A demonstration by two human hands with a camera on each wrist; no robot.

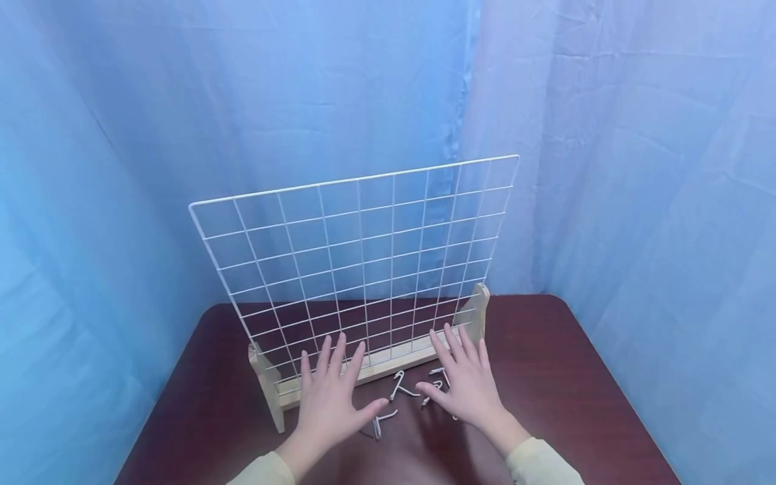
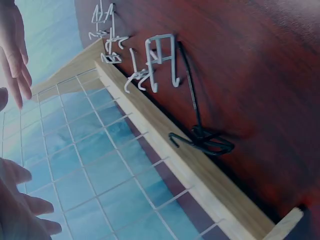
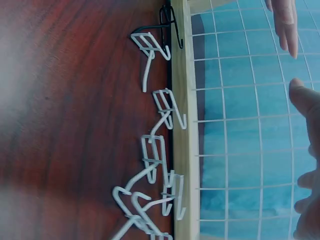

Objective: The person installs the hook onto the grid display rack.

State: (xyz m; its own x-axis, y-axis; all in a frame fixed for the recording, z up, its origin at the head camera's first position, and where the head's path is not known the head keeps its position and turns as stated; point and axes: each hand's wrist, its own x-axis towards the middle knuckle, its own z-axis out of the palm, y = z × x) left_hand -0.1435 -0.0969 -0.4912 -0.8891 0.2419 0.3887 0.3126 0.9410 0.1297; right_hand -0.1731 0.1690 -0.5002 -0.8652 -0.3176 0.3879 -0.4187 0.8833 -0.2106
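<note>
A white wire grid panel (image 1: 364, 256) stands upright in a pale wooden base (image 1: 376, 369) on a dark red-brown table (image 1: 576, 391). My left hand (image 1: 330, 394) lies flat in front of the base with its fingers spread, holding nothing. My right hand (image 1: 463, 377) is spread the same way further right, its fingertips near the base. Between them lie several white wire hooks (image 1: 400, 385). In the left wrist view, a white hook (image 2: 162, 60) and a black hook (image 2: 200, 135) lie against the base (image 2: 175, 155). The right wrist view shows the white hooks (image 3: 160, 105) in a line along the base (image 3: 182, 150).
Blue cloth (image 1: 182, 101) hangs behind and to both sides of the table. The table's left and right edges and rounded far corners show. Bare tabletop (image 1: 200, 404) lies left of the base and right of my right hand.
</note>
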